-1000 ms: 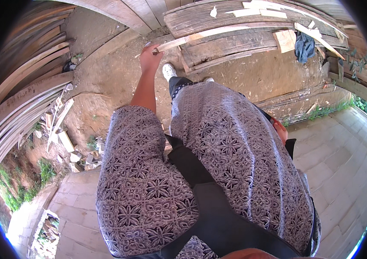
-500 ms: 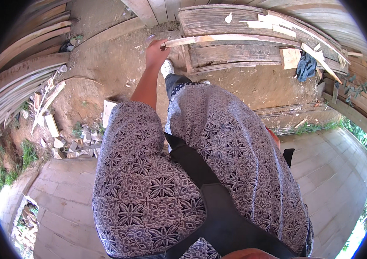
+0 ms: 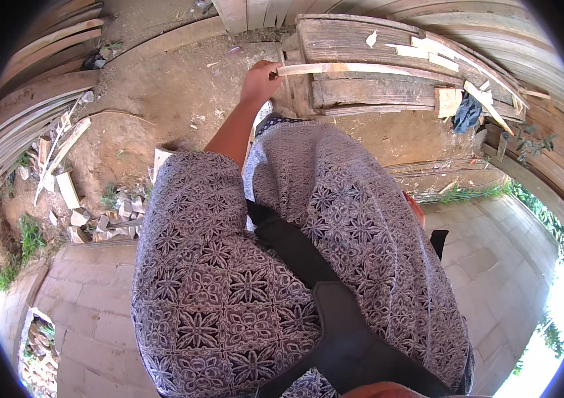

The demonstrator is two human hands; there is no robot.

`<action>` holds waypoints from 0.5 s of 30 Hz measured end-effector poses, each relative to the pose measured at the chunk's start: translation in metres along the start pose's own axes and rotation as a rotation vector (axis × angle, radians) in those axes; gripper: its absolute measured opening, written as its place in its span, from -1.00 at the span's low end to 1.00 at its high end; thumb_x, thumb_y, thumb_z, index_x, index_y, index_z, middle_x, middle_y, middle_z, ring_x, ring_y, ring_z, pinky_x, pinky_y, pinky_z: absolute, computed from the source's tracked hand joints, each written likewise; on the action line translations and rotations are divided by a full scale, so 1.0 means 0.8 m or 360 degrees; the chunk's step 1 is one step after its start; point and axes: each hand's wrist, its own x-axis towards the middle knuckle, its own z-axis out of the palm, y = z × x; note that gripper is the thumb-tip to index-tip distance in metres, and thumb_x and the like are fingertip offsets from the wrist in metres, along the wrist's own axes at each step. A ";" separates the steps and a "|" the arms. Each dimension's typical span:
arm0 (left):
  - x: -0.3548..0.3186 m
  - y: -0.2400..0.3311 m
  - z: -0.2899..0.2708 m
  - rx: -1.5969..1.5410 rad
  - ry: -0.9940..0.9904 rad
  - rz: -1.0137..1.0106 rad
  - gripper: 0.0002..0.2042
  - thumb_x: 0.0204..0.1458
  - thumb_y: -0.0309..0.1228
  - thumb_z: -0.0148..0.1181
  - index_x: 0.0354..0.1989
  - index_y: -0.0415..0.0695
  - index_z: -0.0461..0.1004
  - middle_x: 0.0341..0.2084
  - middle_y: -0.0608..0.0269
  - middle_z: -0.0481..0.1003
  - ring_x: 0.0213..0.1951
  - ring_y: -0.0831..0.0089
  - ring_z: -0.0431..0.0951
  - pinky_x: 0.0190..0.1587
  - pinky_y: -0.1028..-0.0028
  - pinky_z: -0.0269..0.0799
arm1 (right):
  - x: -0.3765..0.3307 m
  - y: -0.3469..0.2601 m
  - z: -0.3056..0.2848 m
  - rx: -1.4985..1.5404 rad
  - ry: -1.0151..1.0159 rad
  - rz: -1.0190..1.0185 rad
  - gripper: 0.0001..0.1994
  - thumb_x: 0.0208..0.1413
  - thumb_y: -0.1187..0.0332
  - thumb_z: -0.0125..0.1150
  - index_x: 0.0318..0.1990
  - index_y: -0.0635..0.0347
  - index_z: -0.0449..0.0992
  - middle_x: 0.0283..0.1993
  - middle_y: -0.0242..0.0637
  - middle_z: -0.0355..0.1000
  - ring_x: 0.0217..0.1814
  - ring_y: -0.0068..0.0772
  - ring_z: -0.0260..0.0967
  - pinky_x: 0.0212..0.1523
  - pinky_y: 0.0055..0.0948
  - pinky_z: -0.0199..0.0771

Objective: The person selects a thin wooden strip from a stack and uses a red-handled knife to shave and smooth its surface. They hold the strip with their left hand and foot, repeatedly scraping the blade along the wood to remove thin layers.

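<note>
My left hand (image 3: 260,82) reaches forward from the patterned sleeve, its fingers closed around the near end of a long, thin wooden strip (image 3: 361,68). That strip runs to the right over a weathered wooden bench (image 3: 368,93), where its other end comes close to some offcuts. Only a sliver of my right hand (image 3: 416,209) shows past the right side of my patterned shirt; its fingers are mostly hidden. Below my left wrist a pale shoe (image 3: 263,114) is partly visible on the dirt.
Pale wood scraps (image 3: 428,53) and a dark crumpled cloth (image 3: 467,111) lie on the bench. Stacked boards (image 3: 43,86) line the left side. Broken blocks (image 3: 116,212) and split wood (image 3: 63,156) litter the dirt beside a paved floor (image 3: 96,285).
My left hand has shifted slightly right in view, still gripping the strip. The whole view has moved a little, and my shirt now covers more of my leg.
</note>
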 end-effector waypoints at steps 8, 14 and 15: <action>-0.001 0.020 0.026 0.0052 -0.0207 0.0131 -0.66 -0.07 -0.39 0.38 -0.05 -0.11 0.62 -0.21 0.09 0.55 -0.25 0.20 0.61 -0.12 0.31 0.53 | -0.018 0.004 0.008 0.0054 0.0070 -0.0038 -0.67 0.32 0.37 0.11 0.20 0.18 0.48 -0.40 -0.69 0.34 -0.56 -0.83 0.14 -0.58 -0.70 0.12; 0.002 0.020 0.021 0.0098 -0.0346 0.0166 -0.65 -0.05 -0.36 0.36 -0.04 -0.13 0.61 -0.23 0.08 0.54 -0.21 0.18 0.59 -0.10 0.29 0.51 | -0.029 0.023 0.026 0.0161 0.0066 -0.0012 -0.64 0.31 0.37 0.11 0.23 0.16 0.45 -0.47 -0.70 0.30 -0.59 -0.83 0.11 -0.61 -0.70 0.07; 0.000 0.026 0.030 0.0120 -0.0351 0.0188 -0.65 -0.05 -0.35 0.36 -0.04 -0.13 0.61 -0.24 0.08 0.54 -0.21 0.17 0.59 -0.09 0.29 0.51 | -0.028 0.027 0.020 0.0190 0.0064 -0.0023 -0.64 0.31 0.37 0.11 0.23 0.16 0.45 -0.47 -0.70 0.29 -0.59 -0.83 0.11 -0.61 -0.70 0.07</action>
